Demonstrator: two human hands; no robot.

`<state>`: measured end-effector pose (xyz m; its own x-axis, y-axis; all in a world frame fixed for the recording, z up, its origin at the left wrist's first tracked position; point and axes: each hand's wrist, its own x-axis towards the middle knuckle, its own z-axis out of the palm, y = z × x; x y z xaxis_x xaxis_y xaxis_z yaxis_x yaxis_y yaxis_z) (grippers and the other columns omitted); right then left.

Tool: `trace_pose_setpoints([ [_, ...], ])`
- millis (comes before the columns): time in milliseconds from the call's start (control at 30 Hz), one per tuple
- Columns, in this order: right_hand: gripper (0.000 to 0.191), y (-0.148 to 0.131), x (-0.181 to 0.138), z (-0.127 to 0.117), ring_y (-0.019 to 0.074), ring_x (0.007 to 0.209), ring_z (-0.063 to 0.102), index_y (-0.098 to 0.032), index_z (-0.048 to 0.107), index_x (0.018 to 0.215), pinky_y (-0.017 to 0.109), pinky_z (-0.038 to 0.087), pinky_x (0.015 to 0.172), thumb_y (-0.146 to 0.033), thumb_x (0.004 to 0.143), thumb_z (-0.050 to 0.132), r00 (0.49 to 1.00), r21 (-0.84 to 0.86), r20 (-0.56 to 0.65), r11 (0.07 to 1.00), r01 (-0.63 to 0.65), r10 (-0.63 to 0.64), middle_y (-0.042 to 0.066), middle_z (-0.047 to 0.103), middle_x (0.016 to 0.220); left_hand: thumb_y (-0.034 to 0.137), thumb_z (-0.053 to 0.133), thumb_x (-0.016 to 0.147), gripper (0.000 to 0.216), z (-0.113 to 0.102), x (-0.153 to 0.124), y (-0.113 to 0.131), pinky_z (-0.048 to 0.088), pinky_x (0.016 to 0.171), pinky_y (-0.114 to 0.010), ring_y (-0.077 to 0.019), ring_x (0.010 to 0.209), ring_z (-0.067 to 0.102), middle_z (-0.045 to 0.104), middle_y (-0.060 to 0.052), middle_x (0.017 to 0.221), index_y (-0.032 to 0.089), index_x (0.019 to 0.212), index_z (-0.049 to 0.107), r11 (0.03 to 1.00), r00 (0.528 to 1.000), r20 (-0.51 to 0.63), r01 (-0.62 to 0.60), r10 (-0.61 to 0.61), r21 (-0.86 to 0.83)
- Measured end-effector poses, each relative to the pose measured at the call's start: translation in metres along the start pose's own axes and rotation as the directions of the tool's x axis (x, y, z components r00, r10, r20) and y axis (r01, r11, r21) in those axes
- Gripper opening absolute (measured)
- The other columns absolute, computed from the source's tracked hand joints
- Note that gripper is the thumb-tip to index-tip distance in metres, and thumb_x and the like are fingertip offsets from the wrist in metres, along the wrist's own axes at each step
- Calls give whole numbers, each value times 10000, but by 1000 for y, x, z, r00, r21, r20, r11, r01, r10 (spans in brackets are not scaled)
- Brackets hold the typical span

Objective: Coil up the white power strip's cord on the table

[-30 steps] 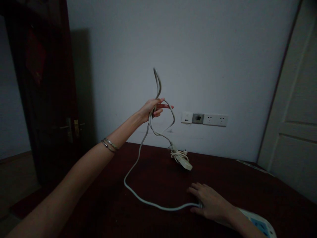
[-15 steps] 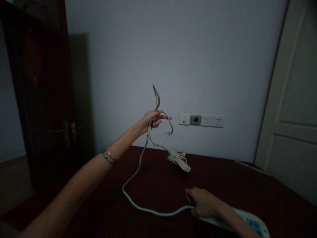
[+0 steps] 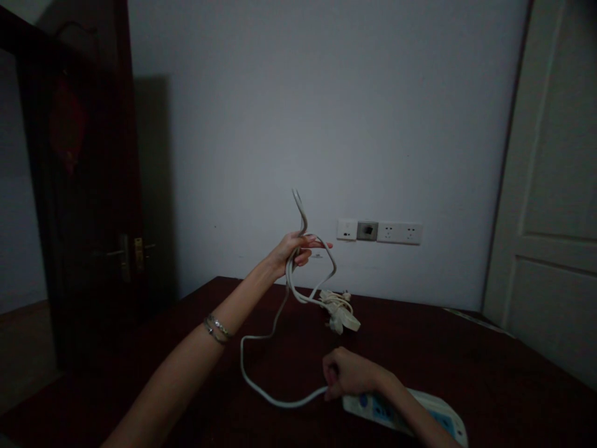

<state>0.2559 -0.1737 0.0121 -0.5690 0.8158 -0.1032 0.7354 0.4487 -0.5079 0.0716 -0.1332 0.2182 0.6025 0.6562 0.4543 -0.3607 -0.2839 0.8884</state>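
Observation:
My left hand is closed around a looped part of a white power cord, held above the table before the wall. Loops of cord stick up above and hang below its fingers. The cord droops to the tabletop and curves over to my right hand, whose curled fingers pinch it close to a power strip. This white strip with blue socket panels lies on the table, partly covered by my right hand and forearm. Behind, another bundled white cord with a plug and block-like end rests on the table.
The dark red table reaches back to a pale wall with a row of wall sockets. At left stands a dark door with a metal handle. A light panelled door is on the right.
My left hand with the cord loops has moved slightly lower and right in view. My right hand and the power strip have shifted left.

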Motion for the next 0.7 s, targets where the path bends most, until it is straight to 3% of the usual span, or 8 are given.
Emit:
trace_pose_setpoints([
  [167,332,-14,-14,-1,130,645,568,-203,632,817,215,339,528,-431,594,722,999,-159,-48,987,-1,-7,-23,657,746,269,574,800,230,-4,-6,-22,212,303,-164,19,283,275,696,-166,911,167,678,407,994,999,-45,-1,-4,-111],
  [400,554,-22,-25,6,259,856,613,-234,588,1061,332,440,688,-572,627,649,998,-245,-63,969,-5,-10,58,658,975,356,549,845,251,5,-14,-37,204,300,-139,15,277,314,698,-160,897,164,746,420,979,984,-176,-52,17,-196],
  [533,626,-36,-40,-1,298,964,590,-182,586,1119,369,436,794,-529,610,698,994,-303,-107,952,-37,5,126,618,1096,413,584,814,305,7,-20,-38,212,300,-139,12,278,341,697,-157,902,163,752,421,983,974,-220,-91,55,-159],
  [600,510,-50,-53,-17,268,935,599,-184,633,1056,331,437,770,-487,650,692,990,-239,-142,970,-35,1,105,638,1050,447,602,792,338,7,-23,-39,219,301,-142,11,276,347,699,-146,895,162,754,423,988,964,-253,-115,86,-101],
  [633,367,-58,-60,-29,233,849,614,-189,675,930,296,439,702,-470,695,659,988,-177,-155,983,-38,10,74,667,932,456,611,781,349,6,-25,-39,222,301,-143,11,274,346,700,-138,886,163,755,423,990,957,-274,-123,99,-72],
  [700,297,-73,-72,-54,170,677,602,-180,690,783,250,414,584,-460,766,592,985,-31,-167,999,34,-39,32,664,729,460,632,759,363,7,-27,-39,221,301,-144,13,267,335,703,-116,847,163,745,425,993,945,-310,-119,104,-28],
])
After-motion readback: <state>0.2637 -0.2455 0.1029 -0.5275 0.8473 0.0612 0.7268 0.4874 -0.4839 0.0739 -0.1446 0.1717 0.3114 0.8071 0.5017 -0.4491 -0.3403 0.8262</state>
